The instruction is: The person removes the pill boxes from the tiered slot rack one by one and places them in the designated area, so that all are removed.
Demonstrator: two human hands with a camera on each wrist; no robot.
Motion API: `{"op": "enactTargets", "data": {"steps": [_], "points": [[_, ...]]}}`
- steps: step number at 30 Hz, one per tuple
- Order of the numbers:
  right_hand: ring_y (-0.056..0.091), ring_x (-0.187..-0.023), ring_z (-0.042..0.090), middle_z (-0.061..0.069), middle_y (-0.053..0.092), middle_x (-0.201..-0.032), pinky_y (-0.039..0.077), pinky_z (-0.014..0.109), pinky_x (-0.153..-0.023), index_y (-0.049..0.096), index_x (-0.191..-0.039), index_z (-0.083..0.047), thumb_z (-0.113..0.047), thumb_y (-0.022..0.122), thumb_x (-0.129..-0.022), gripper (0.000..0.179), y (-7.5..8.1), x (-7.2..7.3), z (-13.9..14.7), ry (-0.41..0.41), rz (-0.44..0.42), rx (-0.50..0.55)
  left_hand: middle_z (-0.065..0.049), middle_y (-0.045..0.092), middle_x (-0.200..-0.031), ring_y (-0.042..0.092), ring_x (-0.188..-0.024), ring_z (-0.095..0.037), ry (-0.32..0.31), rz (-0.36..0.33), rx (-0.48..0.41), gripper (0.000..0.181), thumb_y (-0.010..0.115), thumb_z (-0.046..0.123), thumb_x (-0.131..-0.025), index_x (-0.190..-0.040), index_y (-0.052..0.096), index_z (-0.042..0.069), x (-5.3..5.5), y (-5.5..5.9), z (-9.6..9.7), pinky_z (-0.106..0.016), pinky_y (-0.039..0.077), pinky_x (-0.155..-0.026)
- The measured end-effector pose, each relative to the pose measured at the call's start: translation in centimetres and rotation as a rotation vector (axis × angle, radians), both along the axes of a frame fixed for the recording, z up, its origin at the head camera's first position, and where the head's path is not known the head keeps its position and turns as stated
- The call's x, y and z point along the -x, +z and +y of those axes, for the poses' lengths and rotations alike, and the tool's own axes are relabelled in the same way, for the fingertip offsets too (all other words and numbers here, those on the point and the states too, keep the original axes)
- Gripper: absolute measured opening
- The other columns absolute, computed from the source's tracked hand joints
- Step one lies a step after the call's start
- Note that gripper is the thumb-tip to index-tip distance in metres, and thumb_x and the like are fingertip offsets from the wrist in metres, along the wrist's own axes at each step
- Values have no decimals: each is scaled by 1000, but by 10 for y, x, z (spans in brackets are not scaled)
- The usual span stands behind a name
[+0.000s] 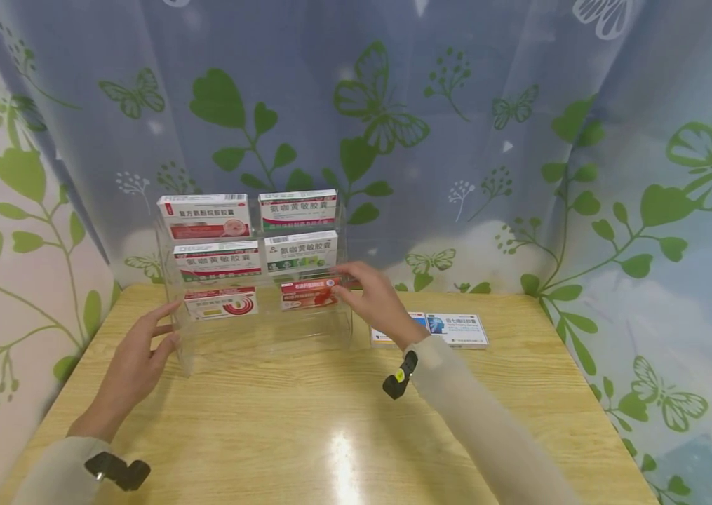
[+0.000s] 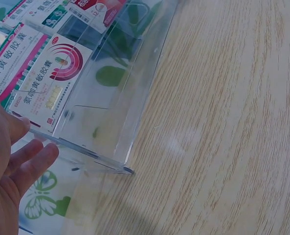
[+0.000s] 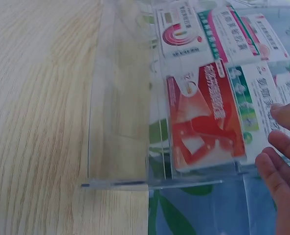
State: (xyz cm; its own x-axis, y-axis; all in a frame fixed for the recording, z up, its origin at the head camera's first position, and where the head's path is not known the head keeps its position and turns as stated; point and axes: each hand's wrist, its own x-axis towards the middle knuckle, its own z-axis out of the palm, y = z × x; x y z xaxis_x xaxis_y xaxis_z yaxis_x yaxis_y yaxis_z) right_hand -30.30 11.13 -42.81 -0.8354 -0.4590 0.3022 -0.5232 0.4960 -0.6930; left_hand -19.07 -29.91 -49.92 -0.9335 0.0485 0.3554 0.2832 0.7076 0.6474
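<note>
A clear acrylic display rack (image 1: pixel 305 331) stands on the table, its tiers holding several medicine boxes. My left hand (image 1: pixel 137 358) is at the rack's left side, fingers loosely bent at the edge beside the white box with a red arc pattern (image 2: pixel 52 83). At the rack's right side, my right hand (image 1: pixel 376 298) has its fingertips by the green-and-white box (image 1: pixel 301 252) and the red box (image 1: pixel 305 294). The right wrist view shows the fingers in front of and beside the green-and-white box; the red box (image 3: pixel 206 117) sits in the lowest filled tier.
Two flat blue-and-white boxes (image 1: pixel 457 330) lie on the wooden table (image 1: pixel 292 435) right of the rack, one partly hidden by my right hand. A patterned curtain (image 1: pixel 457 161) hangs close behind and on both sides. Two more boxes fill the top tier, including a red-and-white one (image 1: pixel 204 217).
</note>
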Motion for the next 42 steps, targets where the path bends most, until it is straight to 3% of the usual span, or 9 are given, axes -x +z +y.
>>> {"op": "enactTargets", "data": {"steps": [5, 10, 12, 17, 23, 31, 34, 39, 42], "points": [[67, -132, 30, 8, 67, -148, 55, 52, -118, 68, -146, -10, -19, 72, -107, 40, -3, 0, -12, 24, 58, -114, -37, 42, -161, 61, -127, -60, -4, -16, -7, 61, 57, 3, -112, -169, 38, 10, 0, 2, 1, -74, 60, -93], [59, -146, 32, 12, 67, -151, 36, 55, -135, 70, -142, -8, -12, 74, -105, 37, -5, 1, -19, 12, 140, -214, -36, 42, -162, 61, -128, -60, -5, -25, -15, 60, 57, 4, -113, -169, 37, 10, 0, 2, 1, -76, 60, -94], [60, -143, 34, 13, 68, -150, 39, 54, -132, 71, -141, -6, -7, 73, -104, 37, -4, 2, -21, 10, 164, -251, -36, 42, -162, 61, -128, -59, -4, -22, -13, 60, 57, 4, -112, -169, 38, 10, 0, 2, 1, -75, 60, -94], [64, -125, 31, 9, 76, -138, 57, 44, -112, 75, -133, -8, 4, 71, -101, 34, -7, 2, -24, 13, 242, -304, -36, 44, -160, 63, -124, -59, -4, 2, 0, 61, 59, 2, -111, -168, 39, 9, 1, 0, 1, -71, 62, -91], [66, -122, 30, 8, 77, -132, 58, 45, -109, 74, -129, -11, 7, 69, -100, 35, -13, 3, -24, 13, 343, -342, -36, 45, -160, 64, -124, -58, 2, 5, -1, 61, 59, 2, -111, -168, 40, 10, 1, 0, 2, -69, 63, -89], [65, -119, 30, 10, 75, -134, 58, 45, -102, 71, -137, -9, 3, 71, -102, 37, -10, 3, -25, 12, 392, -378, -34, 45, -160, 64, -124, -58, 8, 5, 4, 61, 59, 2, -111, -168, 39, 10, 1, -1, 2, -70, 63, -89], [63, -120, 31, 10, 75, -134, 57, 47, -101, 70, -140, -9, 3, 71, -103, 39, -4, 2, -25, 5, 387, -351, -34, 45, -161, 64, -125, -58, 11, 2, 6, 61, 59, 3, -111, -168, 39, 10, 0, -1, 2, -71, 62, -90], [65, -122, 33, 12, 74, -132, 56, 49, -111, 70, -140, -6, 5, 63, -107, 36, 14, 1, -19, 15, 406, -168, -34, 45, -161, 63, -125, -58, 12, 2, 7, 61, 59, 3, -112, -169, 39, 11, 0, -1, 1, -71, 62, -90], [66, -124, 31, 12, 73, -133, 55, 47, -114, 70, -140, -6, 2, 60, -109, 34, 27, 1, -11, 6, 404, -113, -34, 45, -161, 64, -125, -58, 13, 5, 8, 61, 59, 3, -111, -168, 40, 11, 0, 0, 0, -69, 62, -90]]}}
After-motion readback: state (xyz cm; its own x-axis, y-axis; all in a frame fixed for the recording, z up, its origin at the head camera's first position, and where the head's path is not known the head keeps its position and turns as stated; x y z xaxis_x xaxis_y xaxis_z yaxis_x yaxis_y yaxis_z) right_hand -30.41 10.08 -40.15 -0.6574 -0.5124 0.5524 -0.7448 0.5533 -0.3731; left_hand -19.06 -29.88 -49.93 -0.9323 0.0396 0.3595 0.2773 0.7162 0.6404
